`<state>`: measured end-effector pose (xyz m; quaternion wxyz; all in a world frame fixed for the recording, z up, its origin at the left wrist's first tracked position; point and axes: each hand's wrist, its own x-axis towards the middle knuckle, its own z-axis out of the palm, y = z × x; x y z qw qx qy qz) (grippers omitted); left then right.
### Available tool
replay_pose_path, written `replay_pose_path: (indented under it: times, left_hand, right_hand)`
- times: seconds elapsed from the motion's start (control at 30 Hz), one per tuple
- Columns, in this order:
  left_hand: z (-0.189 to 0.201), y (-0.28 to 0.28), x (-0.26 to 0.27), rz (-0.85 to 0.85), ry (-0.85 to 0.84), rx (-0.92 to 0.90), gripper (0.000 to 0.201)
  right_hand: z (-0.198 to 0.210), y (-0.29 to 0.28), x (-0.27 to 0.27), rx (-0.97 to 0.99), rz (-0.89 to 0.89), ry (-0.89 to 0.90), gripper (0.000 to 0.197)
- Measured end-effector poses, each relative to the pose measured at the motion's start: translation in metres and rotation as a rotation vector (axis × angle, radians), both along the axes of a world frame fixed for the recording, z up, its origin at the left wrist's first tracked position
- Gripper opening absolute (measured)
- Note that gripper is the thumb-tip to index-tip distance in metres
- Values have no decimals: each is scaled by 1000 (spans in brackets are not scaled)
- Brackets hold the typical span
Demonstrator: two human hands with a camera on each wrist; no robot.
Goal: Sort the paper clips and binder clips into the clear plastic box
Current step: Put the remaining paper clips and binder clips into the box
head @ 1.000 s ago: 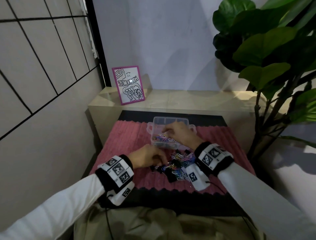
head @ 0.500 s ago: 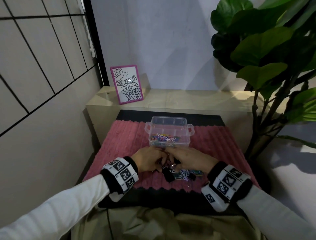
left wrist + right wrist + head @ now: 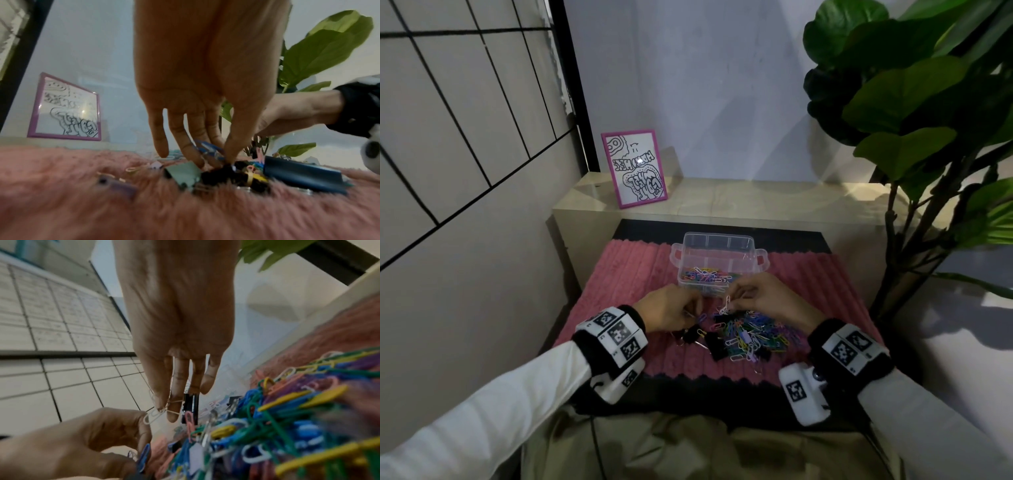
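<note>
A clear plastic box stands open on a pink ribbed mat, at the mat's far middle. Its near section holds a loose layer of coloured paper clips; the far sections, seen through the walls, appear unfilled. Just in front of the box lies the unsorted pile: coloured paper clips mixed with black binder clips, spreading toward the mat's near, zigzag edge.

The right hand is raised over the pile's far side, thumb and forefinger pinching a small bunch of white paper clips that dangles below the fingertips; the other fingers are straight and slightly spread. The left hand reaches into the pile's left edge, fingertips drawn together on a blue paper clip, beside a green binder clip.

A beige ledge with a pink-framed drawing bounds the far side, a tiled wall the left, and a leafy plant the right. Bare mat lies to either side of the box.
</note>
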<state>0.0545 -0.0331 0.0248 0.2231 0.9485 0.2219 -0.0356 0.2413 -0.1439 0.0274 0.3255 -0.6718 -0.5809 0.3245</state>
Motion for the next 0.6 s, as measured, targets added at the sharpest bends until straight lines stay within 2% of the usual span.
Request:
replay_pose_path:
  times: [0.1,0.23,0.37,0.47,0.6]
  left_hand:
    - [3,2,-1,22,-70,-64,27]
    - [5,10,-4,78,-165,-134,19]
    - [13,20,-9,173,-282,-342,17]
    - [26,33,-4,211,-364,-328,19]
    - [40,49,17,271,-421,-229,23]
  right_hand:
    - [3,-4,0,25,-22,104,6]
    - [5,-3,-3,8,-69,278,7]
    - [4,0,-2,-35,-116,506,7]
    - [4,0,1,-39,-126,560,8]
    - [5,-5,2,3,-120,538,14]
